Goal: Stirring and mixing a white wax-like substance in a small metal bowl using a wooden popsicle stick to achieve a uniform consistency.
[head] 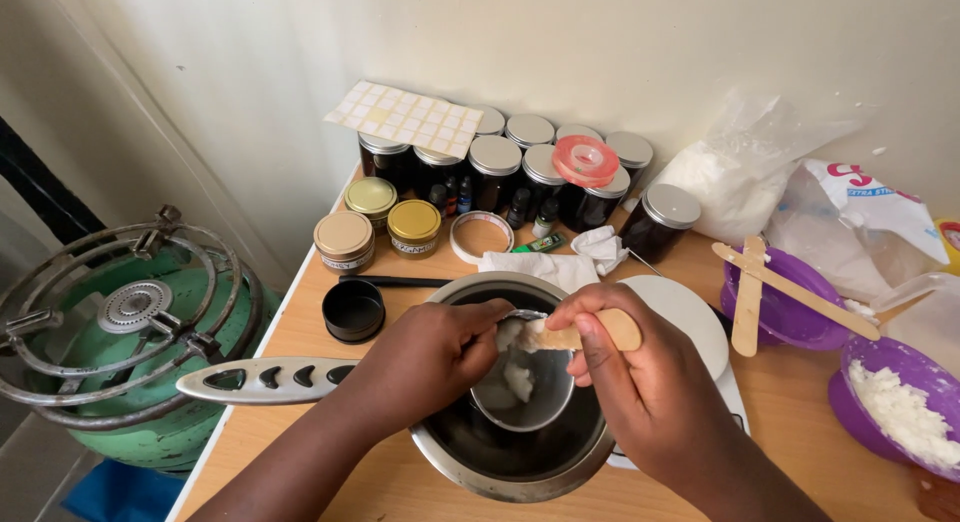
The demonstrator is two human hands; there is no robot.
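Right hand [650,382], wooden stick [590,334] pointing left

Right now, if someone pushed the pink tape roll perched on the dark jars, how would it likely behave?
The pink tape roll lies flat across the lids of the dark jars, so it would probably slide rather than roll. It looks light, and a firm push might knock it off the uneven lids.

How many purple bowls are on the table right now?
2. One purple bowl sits right of the white plate with wooden sticks across its rim; the other is at the right edge, holding white flakes, partly cut off by the frame.
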